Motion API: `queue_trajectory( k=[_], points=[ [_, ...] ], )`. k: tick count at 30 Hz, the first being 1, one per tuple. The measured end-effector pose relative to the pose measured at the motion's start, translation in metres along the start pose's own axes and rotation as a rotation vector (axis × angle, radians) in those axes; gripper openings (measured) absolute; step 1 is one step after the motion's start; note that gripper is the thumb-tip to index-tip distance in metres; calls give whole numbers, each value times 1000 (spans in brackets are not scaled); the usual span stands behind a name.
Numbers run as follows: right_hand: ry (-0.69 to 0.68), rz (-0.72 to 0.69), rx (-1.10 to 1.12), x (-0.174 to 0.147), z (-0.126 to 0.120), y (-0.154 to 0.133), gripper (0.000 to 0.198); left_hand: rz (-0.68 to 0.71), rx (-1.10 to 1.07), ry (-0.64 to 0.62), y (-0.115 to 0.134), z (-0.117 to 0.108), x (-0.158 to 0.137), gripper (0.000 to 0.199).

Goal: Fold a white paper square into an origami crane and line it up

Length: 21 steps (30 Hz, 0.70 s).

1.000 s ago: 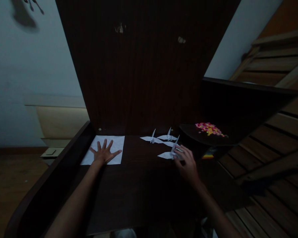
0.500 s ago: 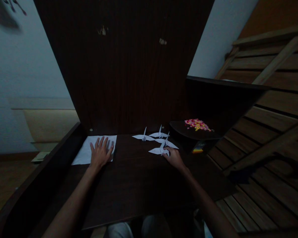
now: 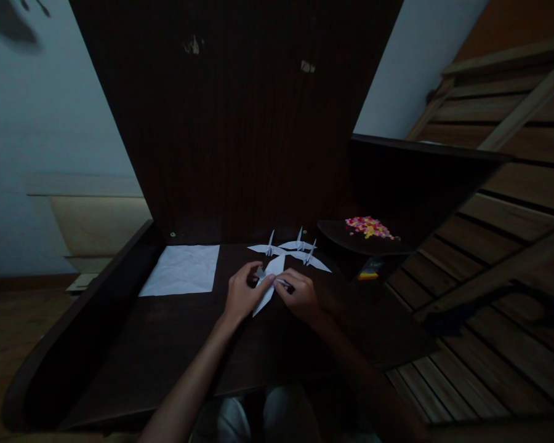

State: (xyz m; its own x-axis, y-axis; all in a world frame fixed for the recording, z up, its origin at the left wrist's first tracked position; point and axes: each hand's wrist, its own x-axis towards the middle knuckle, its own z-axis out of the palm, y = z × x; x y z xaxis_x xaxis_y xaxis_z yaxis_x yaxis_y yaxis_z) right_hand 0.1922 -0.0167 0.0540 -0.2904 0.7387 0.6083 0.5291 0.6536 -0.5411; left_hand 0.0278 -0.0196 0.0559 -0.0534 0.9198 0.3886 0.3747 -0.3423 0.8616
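Between both hands, above the dark desk (image 3: 180,344), is a white paper crane (image 3: 275,266) with its wings spread lengthwise. My left hand (image 3: 244,291) pinches its body from the left. From the right, my right hand (image 3: 301,294) grips the same crane near its middle. The fingertips hide much of the crane's body. Just behind the hands stand a left paper crane (image 3: 268,250), a back paper crane (image 3: 300,245) and a right paper crane (image 3: 311,258), close together with necks upright. A creased white paper sheet (image 3: 182,271) lies flat on the left.
A small corner shelf (image 3: 327,232) at the right holds a pile of pink, red and yellow bits (image 3: 369,227). Beneath it is a yellow-edged item (image 3: 368,276). A raised side board (image 3: 87,320) bounds the desk on the left, and a tall panel (image 3: 240,154) rises behind.
My left hand has left the paper sheet and come to the middle. My right hand has brought the front crane left and nearer, and both hands now hold it.
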Motion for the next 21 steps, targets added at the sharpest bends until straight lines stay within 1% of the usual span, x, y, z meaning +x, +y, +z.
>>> queue_trajectory(
  k=[2, 4, 7, 10, 12, 14, 16, 17, 19, 21],
  points=[
    [25, -7, 38, 0, 6, -11, 18, -13, 13, 89, 2, 0, 0, 27],
    [62, 0, 65, 0, 10, -19, 18, -55, -36, 147, 1, -3, 0, 26],
    [143, 20, 106, 2, 12, -27, 16, -144, -206, 199, -2, -9, -1, 30],
    [203, 79, 197, 3, 16, -29, 12, -233, -406, 265, -6, -14, -2, 33],
    [223, 153, 321, 4, 22, -27, 11, -311, -559, 315, -9, -16, -1, 32],
    [250, 247, 503, 5, 30, -24, 11, -394, -746, 347, -12, -17, 0, 28],
    [281, 341, 671, 7, 38, -20, 11, -466, -911, 344, -14, -17, 1, 25],
    [295, 367, 715, 8, 41, -19, 11, -502, -960, 339, -15, -18, 1, 26],
    [324, 348, 707, 10, 44, -18, 10, -561, -948, 364, -18, -20, -1, 37],
    [347, 258, 579, 11, 42, -20, 7, -540, -756, 476, -19, -25, -4, 55]
  ],
)
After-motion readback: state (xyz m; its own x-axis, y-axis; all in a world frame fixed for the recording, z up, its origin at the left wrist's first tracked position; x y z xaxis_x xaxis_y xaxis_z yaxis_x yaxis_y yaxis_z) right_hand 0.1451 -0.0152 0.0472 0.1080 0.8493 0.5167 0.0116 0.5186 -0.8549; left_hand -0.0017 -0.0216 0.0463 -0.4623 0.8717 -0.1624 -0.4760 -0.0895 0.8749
